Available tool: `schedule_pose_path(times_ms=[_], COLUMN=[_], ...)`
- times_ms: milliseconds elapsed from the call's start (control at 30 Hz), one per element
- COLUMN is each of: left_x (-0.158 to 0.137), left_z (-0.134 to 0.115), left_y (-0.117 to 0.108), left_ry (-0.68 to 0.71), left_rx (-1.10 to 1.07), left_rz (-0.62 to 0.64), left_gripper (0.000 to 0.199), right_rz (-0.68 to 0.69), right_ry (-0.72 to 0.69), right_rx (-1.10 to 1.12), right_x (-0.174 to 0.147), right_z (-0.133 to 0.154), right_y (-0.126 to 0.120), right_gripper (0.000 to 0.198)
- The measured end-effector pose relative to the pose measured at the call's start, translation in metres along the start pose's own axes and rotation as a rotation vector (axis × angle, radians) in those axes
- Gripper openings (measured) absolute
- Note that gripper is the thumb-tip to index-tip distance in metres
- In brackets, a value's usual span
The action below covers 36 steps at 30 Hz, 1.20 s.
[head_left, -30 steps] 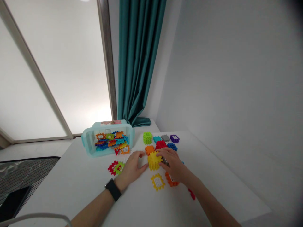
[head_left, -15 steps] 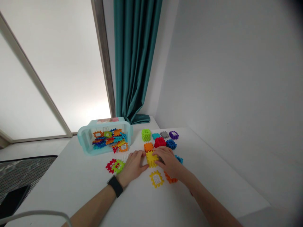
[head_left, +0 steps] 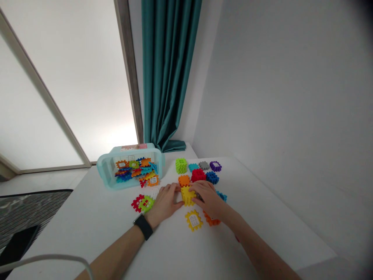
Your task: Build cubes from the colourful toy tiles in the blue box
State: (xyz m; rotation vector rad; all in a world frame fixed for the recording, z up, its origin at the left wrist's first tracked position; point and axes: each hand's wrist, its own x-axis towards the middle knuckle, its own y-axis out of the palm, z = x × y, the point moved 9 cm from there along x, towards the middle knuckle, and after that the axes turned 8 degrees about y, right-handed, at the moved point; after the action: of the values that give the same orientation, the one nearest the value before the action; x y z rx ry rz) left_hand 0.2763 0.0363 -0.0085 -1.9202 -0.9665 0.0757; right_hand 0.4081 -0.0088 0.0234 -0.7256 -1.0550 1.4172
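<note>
The yellow block (head_left: pixel 188 196) stands on the white worktop (head_left: pixel 180 249) directly between the two hands, the left hand (head_left: pixel 164 203) at its left side and the right hand (head_left: pixel 207 197) at its right. Both hands' fingers are bent around it, gripping it from opposite sides; the right fingers reach further over it, so that hand looks the nearer. The block appears about as wide as tall, with no clear long axis. Just beyond it lies an orange block (head_left: pixel 184 180); on the near side, apart from it, a flat yellow piece (head_left: pixel 194 220).
</note>
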Motion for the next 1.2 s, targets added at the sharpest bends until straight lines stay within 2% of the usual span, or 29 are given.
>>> schedule_pose_path(times_ms=[667,900,1200], left_x=[0.0013,0.0007,0.0026], left_z=[-0.0048,-0.0064,-0.0014], left_y=[0.0008,0.0021,0.0055], left_ry=[0.059,0.054,0.039], left_rx=[0.040,0.052,0.048], left_rz=[0.013,0.021,0.001], left_gripper=[0.045,0.066,0.058], right_rz=[-0.028,-0.012,-0.035], right_ry=[-0.017,-0.006,-0.017], right_rx=[-0.029,-0.022,-0.021], right_x=[-0.0053,-0.0042,-0.0066], right_z=[-0.0016,-0.0005,0.0001], right_y=[-0.0001,-0.0004,-0.0003], right_gripper=[0.029,0.028,0.027])
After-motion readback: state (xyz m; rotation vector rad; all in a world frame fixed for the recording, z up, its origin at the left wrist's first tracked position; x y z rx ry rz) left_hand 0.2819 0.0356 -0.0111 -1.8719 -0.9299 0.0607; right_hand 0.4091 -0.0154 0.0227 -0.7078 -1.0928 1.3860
